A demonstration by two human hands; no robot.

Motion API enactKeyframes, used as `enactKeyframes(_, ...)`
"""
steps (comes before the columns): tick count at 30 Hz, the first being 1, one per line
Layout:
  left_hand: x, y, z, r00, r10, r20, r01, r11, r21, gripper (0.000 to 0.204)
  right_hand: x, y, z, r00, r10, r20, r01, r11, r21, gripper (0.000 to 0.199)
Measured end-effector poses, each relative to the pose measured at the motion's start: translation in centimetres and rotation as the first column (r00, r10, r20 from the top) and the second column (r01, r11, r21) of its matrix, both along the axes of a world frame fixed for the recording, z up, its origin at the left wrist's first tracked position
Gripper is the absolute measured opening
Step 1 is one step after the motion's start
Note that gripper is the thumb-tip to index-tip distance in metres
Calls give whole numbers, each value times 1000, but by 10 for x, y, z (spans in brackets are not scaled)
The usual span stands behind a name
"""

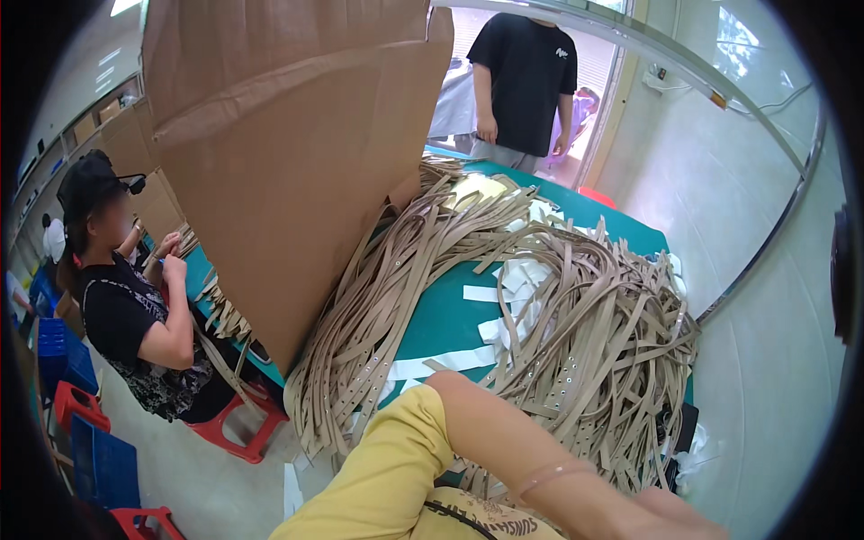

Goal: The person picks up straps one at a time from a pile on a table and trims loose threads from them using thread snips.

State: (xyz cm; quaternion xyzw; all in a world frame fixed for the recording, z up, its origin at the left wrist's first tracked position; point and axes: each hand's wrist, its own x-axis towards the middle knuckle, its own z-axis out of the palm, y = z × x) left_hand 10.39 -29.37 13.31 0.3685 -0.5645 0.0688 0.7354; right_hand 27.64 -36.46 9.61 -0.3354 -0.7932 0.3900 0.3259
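Observation:
My left arm, in a yellow sleeve, bends at the elbow above the near edge of the table, and its forearm reaches toward the lower right. Only part of my left hand [679,515] shows at the bottom edge; its fingers are hidden, as is anything in them. My right hand is out of the picture. Closest to my arm lies a large heap of tan belts [621,333], many with metal eyelets. Another bundle of long tan belts [360,333] drapes over the table's left part. White strips [445,363] lie between the two piles on the green tabletop [436,310].
A tall cardboard sheet [288,162] rises along the table's left side. Beyond it, a person [135,315] sits on a red stool [243,432], hands raised. Someone in a black T-shirt [522,81] stands past the far end. A pale wall [765,360] borders the right.

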Motion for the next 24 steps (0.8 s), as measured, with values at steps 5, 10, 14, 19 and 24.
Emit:
enactKeyframes(5,-24,-5,-16,518,-490,-701,710,704,32,37,-5,-11,-23,978,187,-94,-189,982,-15,35)
enactKeyframes(10,-23,35,-6,443,-654,-613,814,580,-31,39,-2,-28,-47,917,342,-207,-353,935,-18,36)
enactKeyframes(14,-29,34,-15,484,-567,-666,845,500,188,46,-11,-35,-69,840,447,-308,-473,881,-8,37)
enactKeyframes(19,-16,-9,-61,654,-540,-530,748,568,343,47,-14,-47,-76,766,533,-358,-570,822,3,39)
enactKeyframes(24,-18,-35,-131,852,-413,-323,522,720,458,45,-26,-14,-99,660,664,-352,-677,729,106,41)
